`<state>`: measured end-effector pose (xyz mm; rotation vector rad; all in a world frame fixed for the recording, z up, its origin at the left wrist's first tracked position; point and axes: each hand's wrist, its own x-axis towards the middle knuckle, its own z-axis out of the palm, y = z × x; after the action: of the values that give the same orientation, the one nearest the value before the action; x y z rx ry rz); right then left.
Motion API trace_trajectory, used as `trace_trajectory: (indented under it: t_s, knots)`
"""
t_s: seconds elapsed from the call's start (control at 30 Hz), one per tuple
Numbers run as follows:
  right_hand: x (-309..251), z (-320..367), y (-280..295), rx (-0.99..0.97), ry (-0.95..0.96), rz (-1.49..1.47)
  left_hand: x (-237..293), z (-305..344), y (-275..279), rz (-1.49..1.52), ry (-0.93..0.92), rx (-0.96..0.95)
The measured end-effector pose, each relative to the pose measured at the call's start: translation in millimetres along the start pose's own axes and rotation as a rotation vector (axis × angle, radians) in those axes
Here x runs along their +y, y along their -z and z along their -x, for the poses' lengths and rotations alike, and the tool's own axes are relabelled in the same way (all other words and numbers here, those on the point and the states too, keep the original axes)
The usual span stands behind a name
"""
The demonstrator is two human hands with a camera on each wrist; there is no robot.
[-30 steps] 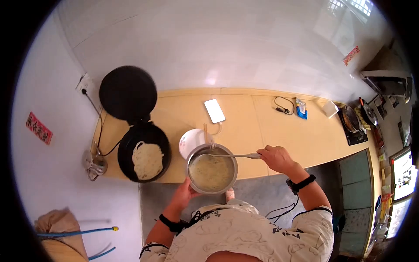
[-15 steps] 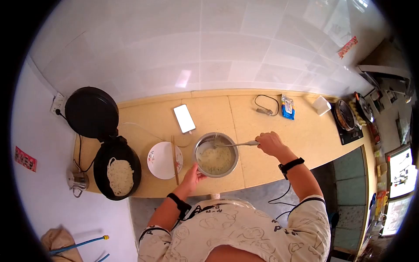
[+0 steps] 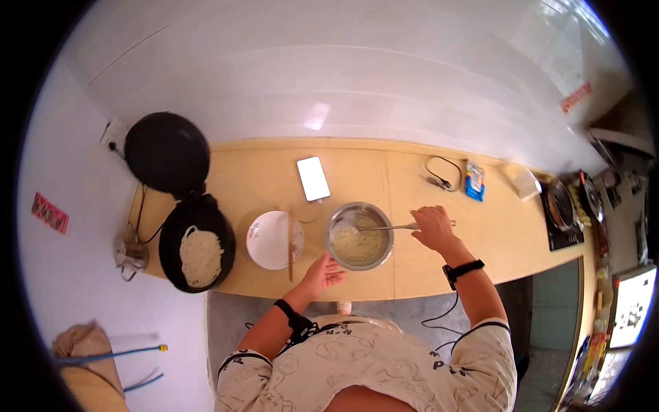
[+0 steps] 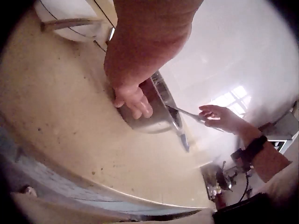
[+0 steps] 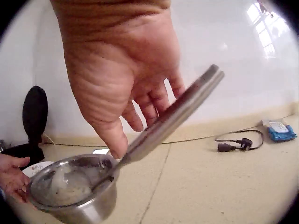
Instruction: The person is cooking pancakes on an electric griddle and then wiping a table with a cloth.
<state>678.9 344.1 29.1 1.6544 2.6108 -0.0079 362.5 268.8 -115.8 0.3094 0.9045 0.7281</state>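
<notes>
A steel bowl (image 3: 388, 240) of pale batter stands on the counter, with a metal utensil (image 3: 391, 227) leaning across its rim. My left hand (image 3: 322, 276) is at the bowl's lower left, fingers loosely bent; in the left wrist view the fingertips (image 4: 145, 110) lie against or just beside its wall. The right hand (image 3: 434, 230) is at the utensil's handle (image 5: 175, 112), whose end sticks out past it. In the right wrist view the fingers are loosely bent behind the handle and not wrapped round it; the thumb tip (image 5: 118, 148) is close to it or touches it.
Left of the bowl are a white plate (image 3: 264, 240), chopsticks (image 3: 290, 250) and an open black griddle (image 3: 165, 240) with a pale pancake (image 3: 201, 257). Behind lies a white phone (image 3: 314, 178). Farther right are a cable (image 3: 445, 175), blue packet (image 3: 474, 182) and hob (image 3: 566, 237).
The bowl has moved right, away from the plate, and onto the counter. My left hand has loosened from it. The right hand has opened around the handle, whose end now shows beyond it.
</notes>
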Motion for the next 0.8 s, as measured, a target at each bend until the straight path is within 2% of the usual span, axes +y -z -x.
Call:
trace_trajectory:
  t_s: [0.07,0.1,0.13,0.2,0.23,0.37,0.43,0.47,0.53,0.57,0.63,0.67,0.73,0.8]
  knots:
    - [-16.4,-6.0,12.0,0.072,0.035,-0.023,8.7,29.2,-2.1,-0.136,0.071,0.020]
    - [-27.6,-7.0,21.9,0.114,0.036,-0.086,13.5,43.2,2.6,-0.154,0.091,-0.037]
    - [-41.3,-8.6,32.5,0.153,0.034,-0.151,16.4,57.2,10.5,-0.133,0.067,-0.011]
    - [-72.7,-11.2,55.4,0.139,0.059,-0.233,18.7,85.6,30.8,-0.238,0.081,-0.091]
    - [-87.9,-12.8,67.2,0.121,0.044,-0.309,20.6,99.3,43.4,-0.218,0.091,-0.069]
    - [-159.9,-17.5,109.1,0.143,0.126,-0.502,19.9,155.0,124.6,-0.150,0.054,-0.014]
    - [-202.0,-19.0,133.7,0.155,0.167,-0.563,23.5,186.0,168.7,-0.186,0.016,0.138]
    - [-223.7,-20.8,145.2,0.164,0.165,-0.567,26.0,200.0,192.5,-0.195,0.013,0.140]
    - [-266.8,-22.4,164.9,0.217,0.200,-0.704,27.7,225.7,240.3,-0.003,-0.014,0.252]
    - [-287.2,-25.4,173.7,0.233,0.208,-0.756,31.1,233.1,262.2,-0.002,-0.011,0.241]
    - [-325.9,-34.7,196.8,0.183,0.176,-0.787,31.2,244.2,296.9,0.440,-0.222,0.288]
    - [-343.9,-40.3,205.2,0.151,0.152,-0.833,32.7,244.4,310.5,0.444,-0.221,0.279]
    - [-374.0,-55.9,211.4,0.231,0.193,-0.882,52.8,245.1,331.0,0.698,-0.386,0.235]
    - [-398.7,-70.7,221.9,0.209,0.115,-0.946,71.0,236.6,336.4,0.734,-0.372,0.276]
